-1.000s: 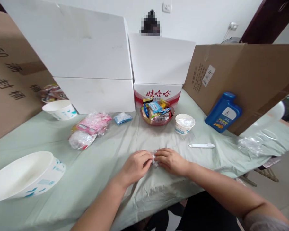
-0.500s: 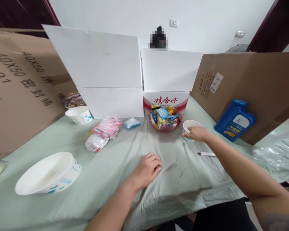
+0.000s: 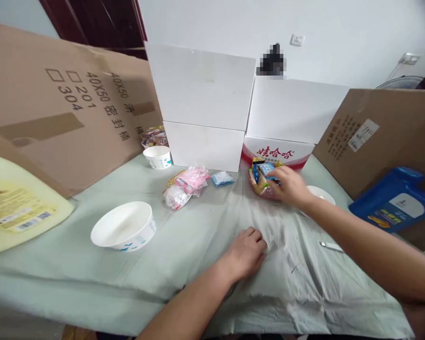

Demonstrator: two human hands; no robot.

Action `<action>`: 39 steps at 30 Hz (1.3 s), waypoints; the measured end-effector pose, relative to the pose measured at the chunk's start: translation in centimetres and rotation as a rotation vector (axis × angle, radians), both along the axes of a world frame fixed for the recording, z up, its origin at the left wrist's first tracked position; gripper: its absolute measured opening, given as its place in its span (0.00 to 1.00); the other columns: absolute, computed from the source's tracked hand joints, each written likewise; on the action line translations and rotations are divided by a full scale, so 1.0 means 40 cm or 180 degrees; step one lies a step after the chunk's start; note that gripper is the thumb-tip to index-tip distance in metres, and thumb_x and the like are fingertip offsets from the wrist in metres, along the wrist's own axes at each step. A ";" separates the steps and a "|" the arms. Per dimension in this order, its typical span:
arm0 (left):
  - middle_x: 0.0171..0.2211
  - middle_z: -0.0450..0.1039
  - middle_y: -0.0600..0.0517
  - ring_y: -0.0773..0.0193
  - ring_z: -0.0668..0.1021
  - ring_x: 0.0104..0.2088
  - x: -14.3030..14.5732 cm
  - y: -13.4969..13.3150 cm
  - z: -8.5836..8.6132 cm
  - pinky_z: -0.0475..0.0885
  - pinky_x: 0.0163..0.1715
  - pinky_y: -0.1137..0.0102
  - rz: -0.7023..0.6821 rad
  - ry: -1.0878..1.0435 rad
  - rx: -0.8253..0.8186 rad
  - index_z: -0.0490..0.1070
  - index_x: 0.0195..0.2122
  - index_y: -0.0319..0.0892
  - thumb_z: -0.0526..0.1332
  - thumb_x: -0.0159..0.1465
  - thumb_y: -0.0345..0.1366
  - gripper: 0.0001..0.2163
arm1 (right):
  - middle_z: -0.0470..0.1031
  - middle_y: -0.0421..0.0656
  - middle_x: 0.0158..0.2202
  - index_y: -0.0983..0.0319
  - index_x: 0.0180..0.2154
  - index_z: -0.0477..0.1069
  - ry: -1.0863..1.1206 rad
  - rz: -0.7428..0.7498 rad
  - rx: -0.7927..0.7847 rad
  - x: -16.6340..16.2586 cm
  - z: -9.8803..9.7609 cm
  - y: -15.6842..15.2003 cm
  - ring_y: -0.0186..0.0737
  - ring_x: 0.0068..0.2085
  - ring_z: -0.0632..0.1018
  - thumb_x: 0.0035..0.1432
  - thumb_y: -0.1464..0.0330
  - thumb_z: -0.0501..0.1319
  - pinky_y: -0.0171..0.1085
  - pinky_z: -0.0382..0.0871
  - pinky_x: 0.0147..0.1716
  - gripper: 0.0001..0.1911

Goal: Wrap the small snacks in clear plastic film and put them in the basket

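Observation:
My right hand (image 3: 289, 186) reaches forward over a reddish bowl of wrapped snacks (image 3: 259, 183) standing in front of a red-and-white carton (image 3: 279, 152). Its fingers curl down onto the packets near a blue packet (image 3: 268, 169); what they grip, if anything, is hidden. A small white paper cup (image 3: 322, 193) stands just right of that wrist. My left hand (image 3: 247, 252) rests on the pale green tablecloth (image 3: 198, 245) near the middle. It is curled loosely, and nothing shows in it.
A large white paper bowl (image 3: 124, 226) sits front left, and a smaller cup (image 3: 158, 156) stands further back. Pink snack bags (image 3: 186, 185) and a small blue packet (image 3: 222, 178) lie mid-table. White boxes (image 3: 201, 104), cardboard sheets (image 3: 63, 108), a blue bottle (image 3: 396, 198), a yellow jug (image 3: 14, 203) and a white tool (image 3: 331, 246) ring the space.
Both hands were together on a small clear wrapper. My right hand went to the small paper cup, then left to the snack bowl. The left hand stayed curled on the cloth. The view swung left.

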State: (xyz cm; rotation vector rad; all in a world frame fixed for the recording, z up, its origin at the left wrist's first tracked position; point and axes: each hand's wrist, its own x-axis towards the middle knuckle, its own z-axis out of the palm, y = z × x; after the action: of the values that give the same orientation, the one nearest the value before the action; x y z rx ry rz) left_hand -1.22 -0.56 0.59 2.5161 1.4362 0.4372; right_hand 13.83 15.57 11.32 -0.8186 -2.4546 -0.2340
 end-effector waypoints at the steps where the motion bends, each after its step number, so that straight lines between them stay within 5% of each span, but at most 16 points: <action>1: 0.43 0.72 0.48 0.55 0.70 0.47 -0.004 0.002 -0.002 0.68 0.46 0.63 -0.0013 -0.0038 -0.0027 0.73 0.41 0.42 0.61 0.63 0.34 0.06 | 0.75 0.51 0.48 0.63 0.47 0.73 -0.0243 0.0288 -0.0075 -0.064 -0.022 -0.001 0.47 0.50 0.73 0.64 0.64 0.53 0.44 0.65 0.51 0.15; 3: 0.43 0.72 0.48 0.56 0.70 0.47 -0.015 0.006 -0.006 0.68 0.46 0.64 -0.0053 -0.0138 -0.0077 0.73 0.41 0.43 0.61 0.63 0.35 0.06 | 0.69 0.51 0.58 0.63 0.54 0.69 -0.0772 0.0374 -0.0339 -0.190 -0.075 0.007 0.49 0.55 0.69 0.63 0.68 0.55 0.46 0.60 0.56 0.19; 5: 0.43 0.73 0.48 0.57 0.71 0.47 -0.030 0.010 -0.010 0.68 0.46 0.64 -0.0103 -0.0268 -0.0108 0.74 0.42 0.43 0.61 0.63 0.35 0.07 | 0.55 0.47 0.67 0.57 0.62 0.61 -0.1093 -0.0083 -0.0723 -0.297 -0.128 0.029 0.50 0.63 0.61 0.62 0.69 0.56 0.48 0.55 0.59 0.26; 8: 0.43 0.74 0.48 0.57 0.72 0.47 -0.049 0.015 -0.010 0.68 0.48 0.64 -0.0124 -0.0447 -0.0171 0.74 0.44 0.42 0.61 0.62 0.34 0.09 | 0.46 0.49 0.70 0.56 0.66 0.53 -0.1152 -0.0481 -0.0949 -0.404 -0.189 0.079 0.53 0.65 0.58 0.64 0.68 0.54 0.50 0.54 0.59 0.30; 14: 0.42 0.75 0.47 0.54 0.73 0.47 -0.049 0.016 0.000 0.70 0.48 0.62 -0.0067 -0.0440 -0.0232 0.75 0.43 0.41 0.62 0.62 0.35 0.09 | 0.64 0.52 0.60 0.55 0.65 0.57 -0.1296 -0.0607 -0.1040 -0.429 -0.224 0.117 0.50 0.55 0.70 0.65 0.72 0.48 0.45 0.62 0.52 0.27; 20: 0.39 0.74 0.48 0.59 0.75 0.41 -0.041 0.013 0.015 0.73 0.44 0.64 0.0266 -0.0812 0.0434 0.74 0.37 0.40 0.58 0.63 0.29 0.05 | 0.70 0.52 0.50 0.57 0.62 0.61 -0.1471 -0.0231 -0.0774 -0.240 -0.219 -0.022 0.47 0.49 0.71 0.65 0.75 0.47 0.43 0.63 0.49 0.26; 24: 0.49 0.71 0.44 0.53 0.73 0.50 -0.024 0.008 0.011 0.71 0.51 0.56 0.0669 -0.1000 0.0986 0.72 0.43 0.41 0.58 0.61 0.27 0.10 | 0.71 0.55 0.46 0.61 0.63 0.60 -0.1486 -0.0333 -0.0525 -0.032 -0.248 -0.174 0.52 0.45 0.73 0.63 0.71 0.54 0.46 0.66 0.43 0.26; 28: 0.57 0.67 0.44 0.49 0.68 0.58 0.004 0.004 -0.019 0.70 0.54 0.51 0.0173 -0.0571 0.0716 0.66 0.55 0.43 0.59 0.60 0.25 0.21 | 0.72 0.52 0.48 0.60 0.60 0.64 -0.1011 -0.0253 -0.0531 0.154 -0.264 -0.284 0.49 0.46 0.74 0.64 0.70 0.54 0.46 0.67 0.45 0.22; 32: 0.57 0.67 0.44 0.48 0.67 0.59 0.018 0.006 -0.048 0.68 0.56 0.51 -0.0034 -0.0457 0.0635 0.66 0.54 0.43 0.61 0.60 0.27 0.20 | 0.74 0.51 0.50 0.61 0.55 0.68 -0.0319 -0.0902 -0.0528 0.334 -0.268 -0.286 0.49 0.50 0.73 0.65 0.65 0.53 0.47 0.66 0.48 0.18; 36: 0.56 0.68 0.44 0.50 0.70 0.57 0.014 0.011 -0.054 0.68 0.57 0.52 -0.0019 -0.0641 0.0765 0.67 0.52 0.43 0.61 0.59 0.26 0.18 | 0.76 0.50 0.45 0.60 0.45 0.75 -0.0581 -0.1865 -0.0573 0.462 -0.282 -0.246 0.52 0.45 0.76 0.63 0.67 0.54 0.50 0.67 0.43 0.14; 39: 0.54 0.68 0.42 0.51 0.71 0.54 0.006 0.016 -0.045 0.70 0.55 0.53 0.0218 -0.0886 0.0920 0.68 0.50 0.41 0.60 0.59 0.26 0.17 | 0.77 0.48 0.39 0.61 0.43 0.75 -0.0448 -0.1635 -0.0611 0.449 -0.281 -0.240 0.48 0.41 0.77 0.65 0.68 0.52 0.47 0.69 0.43 0.14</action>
State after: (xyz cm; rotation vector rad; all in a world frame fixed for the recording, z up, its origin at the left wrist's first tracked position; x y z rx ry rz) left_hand -1.00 0.08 -1.20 2.4902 1.4390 1.0301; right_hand 31.79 5.97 0.07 -1.5610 -2.3750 -0.2484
